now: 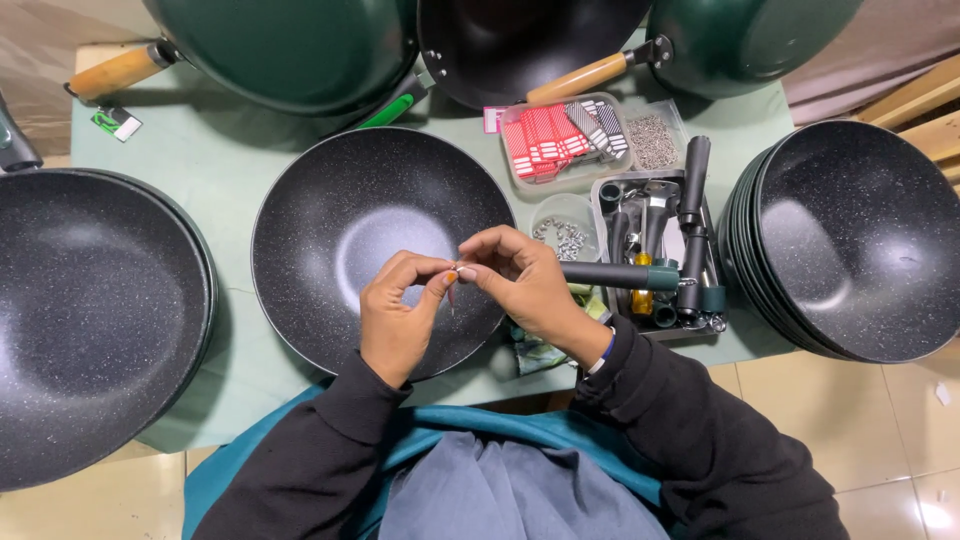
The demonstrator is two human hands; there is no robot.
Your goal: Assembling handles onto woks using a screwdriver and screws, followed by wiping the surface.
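At the bottom of the frame are two black sleeves and a blue apron. Just above them, in the middle, the left hand and the right hand meet over a pan. The fingertips of both hands come together and pinch a tiny orange bit. Each grip is nearly closed, with only the small bit between thumb and finger. The bit is too small to tell what it is. The right hand also has a dark handle tucked under it, and the handle sticks out to the right.

Under the hands sits a black speckled pan on the green counter. The pan has no handle on it.

To the right of the hands is a grey tray full of dark handles and small parts. A small round tub of shiny screws sits just beside it. Above that is a clear box with red and grey tags.

At the far right is a stack of black pans. At the far left is one more big black pan.

At the top of the frame are green pans with wooden handles.
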